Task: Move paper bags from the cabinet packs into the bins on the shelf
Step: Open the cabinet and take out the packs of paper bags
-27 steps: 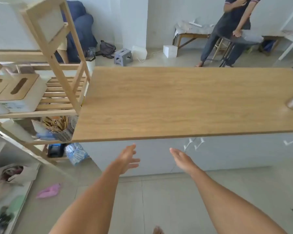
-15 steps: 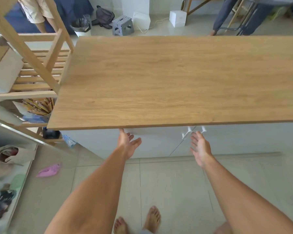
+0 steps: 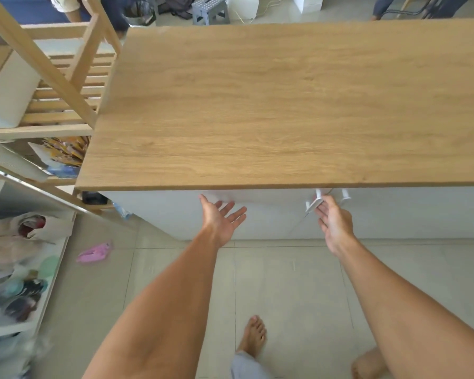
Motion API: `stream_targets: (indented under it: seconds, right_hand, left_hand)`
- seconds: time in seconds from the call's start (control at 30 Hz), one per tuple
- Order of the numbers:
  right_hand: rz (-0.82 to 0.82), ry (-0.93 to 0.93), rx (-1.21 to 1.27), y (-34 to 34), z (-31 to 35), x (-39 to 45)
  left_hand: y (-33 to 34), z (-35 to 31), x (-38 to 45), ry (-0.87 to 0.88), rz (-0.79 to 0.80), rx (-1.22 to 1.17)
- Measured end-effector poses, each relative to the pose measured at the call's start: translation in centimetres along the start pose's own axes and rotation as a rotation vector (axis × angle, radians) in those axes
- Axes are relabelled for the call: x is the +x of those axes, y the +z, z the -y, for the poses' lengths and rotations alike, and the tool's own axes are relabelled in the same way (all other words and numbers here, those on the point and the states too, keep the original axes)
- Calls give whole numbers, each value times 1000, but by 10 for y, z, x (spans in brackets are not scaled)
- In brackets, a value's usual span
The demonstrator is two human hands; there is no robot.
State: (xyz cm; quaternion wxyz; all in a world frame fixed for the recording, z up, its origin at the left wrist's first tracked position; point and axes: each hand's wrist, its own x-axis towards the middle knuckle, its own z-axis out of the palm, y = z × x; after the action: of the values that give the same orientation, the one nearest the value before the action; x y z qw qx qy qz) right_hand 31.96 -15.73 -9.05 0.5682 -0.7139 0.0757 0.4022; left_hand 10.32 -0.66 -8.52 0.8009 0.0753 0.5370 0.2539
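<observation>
At the upper left of the frame, a wooden shelf (image 3: pixel 52 86) is carrying a white bin (image 3: pixel 10 88). Filling the centre, the wooden counter (image 3: pixel 285 105) is overhanging a white cabinet (image 3: pixel 257 214). Below its edge, the left hand (image 3: pixel 220 217) is spreading its grip released, palm up, holding nothing. At right, the right hand (image 3: pixel 333 221) is touching a white cabinet handle (image 3: pixel 314 203); fingers not clenched. Paper bags: none identifiable in view.

Countertop (image 3: pixel 285 105): wood-grain, matt, smooth. Cabinet front (image 3: pixel 257 217) at 6 o'clock below it: white, smooth, satin; handle (image 3: pixel 314 204) white, glossy, prob. plastic. Shelf rack (image 3: pixel 63 86) at 10 o'clock: pale bare wood slats. Floor (image 3: pixel 285 283): grey tile, low sheen.
</observation>
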Motion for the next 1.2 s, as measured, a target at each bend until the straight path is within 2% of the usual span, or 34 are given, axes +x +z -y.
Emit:
stream_targets:
  seconds: [0.17, 0.53, 0.93, 1.1, 1.2]
  right_hand:
    - [8, -42, -14, -8, -14, -17]
    - [79, 16, 67, -48, -84, -103]
    - [148, 175, 221, -70, -205, -239]
    - [311, 365, 245, -82, -254, -284]
    - [468, 437, 142, -94, -278, -305]
  left_hand:
    - [-6, 9, -9, 22, 1, 20]
    - [-30, 29, -69, -30, 13, 41]
    - [-128, 50, -173, -47, 103, 167]
    - [-183, 49, -212, -42, 128, 310]
    - [-209, 44, -225, -22, 100, 384]
